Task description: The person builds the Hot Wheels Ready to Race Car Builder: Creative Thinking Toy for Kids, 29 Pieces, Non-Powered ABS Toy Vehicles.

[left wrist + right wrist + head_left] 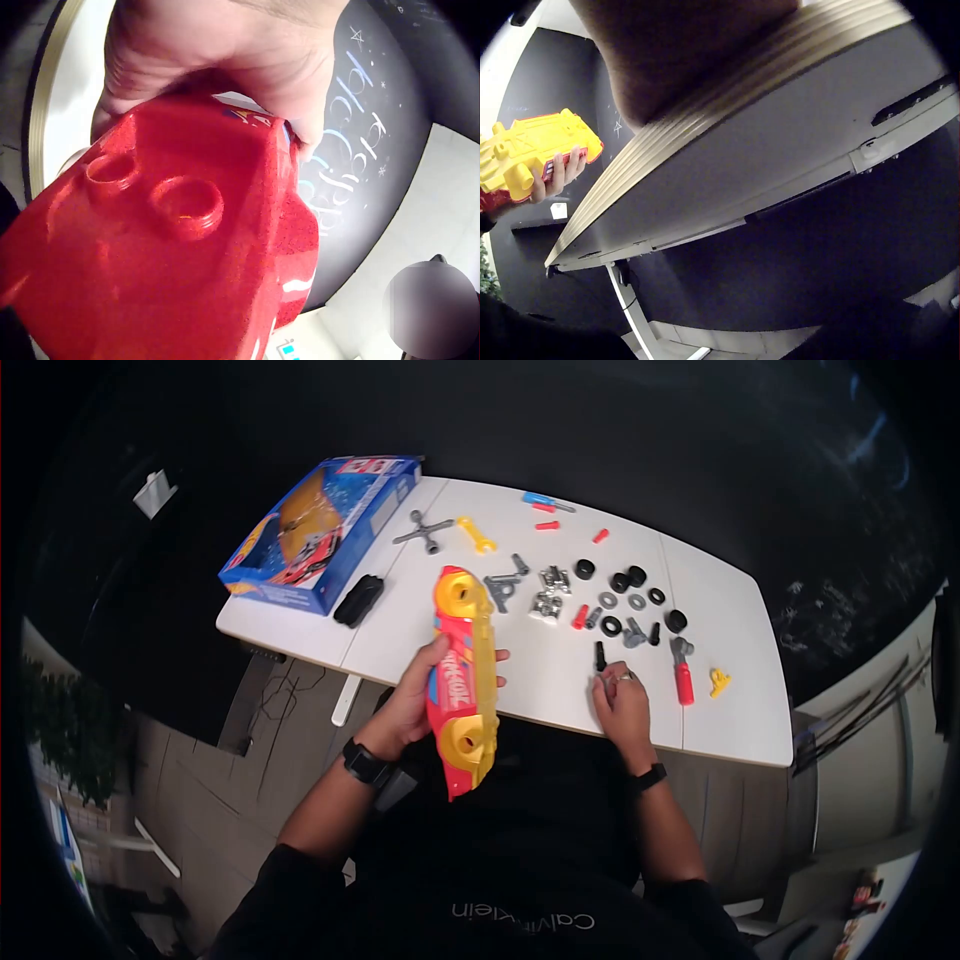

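In the head view my left hand (415, 685) grips a red and yellow toy car body (462, 695), thumb on its printed side and fingers round behind. The left wrist view shows the car's smooth red face (187, 277) with two raised round sockets, close under the hand (217, 52). The right wrist view shows its yellow underside (544, 146). My right hand (624, 705) is low at the table's near edge, fingers bent, with a small black bolt (600, 652) right at the fingertips. I cannot tell whether it pinches the bolt. In the right wrist view the table edge hides those fingers.
Small wheels (630, 577), grey rings, bolts and silver parts (548, 605) lie on the white table (400, 630). A red-handled tool (684, 680) and yellow piece (719, 681) sit at right. A blue toy box (320, 540), grey cross wrench (425, 531) and yellow wrench (475, 535) are farther left.
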Motion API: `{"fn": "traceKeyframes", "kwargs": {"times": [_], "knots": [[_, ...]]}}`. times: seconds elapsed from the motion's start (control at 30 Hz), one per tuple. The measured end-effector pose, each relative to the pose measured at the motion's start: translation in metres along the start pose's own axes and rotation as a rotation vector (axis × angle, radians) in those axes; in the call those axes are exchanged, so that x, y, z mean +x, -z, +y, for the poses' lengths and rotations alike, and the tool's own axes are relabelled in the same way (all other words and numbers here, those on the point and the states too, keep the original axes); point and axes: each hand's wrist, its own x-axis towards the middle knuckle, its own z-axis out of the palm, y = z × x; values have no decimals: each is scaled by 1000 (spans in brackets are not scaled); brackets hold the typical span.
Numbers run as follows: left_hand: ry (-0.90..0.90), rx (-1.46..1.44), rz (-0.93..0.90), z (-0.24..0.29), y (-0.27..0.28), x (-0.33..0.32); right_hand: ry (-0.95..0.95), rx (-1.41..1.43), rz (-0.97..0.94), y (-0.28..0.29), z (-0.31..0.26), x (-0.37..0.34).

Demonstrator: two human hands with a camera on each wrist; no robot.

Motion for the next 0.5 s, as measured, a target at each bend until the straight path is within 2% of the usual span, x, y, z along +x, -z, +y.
{"fn": "traceKeyframes", "kwargs": {"times": [0.2,0.37,0.47,0.5], "knots": [[-14,102,-32,2,5,-5,-31,-40,-20,-1,-6,-1],[-46,80,-27,-2,5,-7,4,-64,-10,-1,-3,-1],[-58,82,-42,-3,8,-3,-55,-28,-29,4,-5,0],[-79,13,-35,-4,8,-2,-26,-29,-5,5,-5,1]]}}
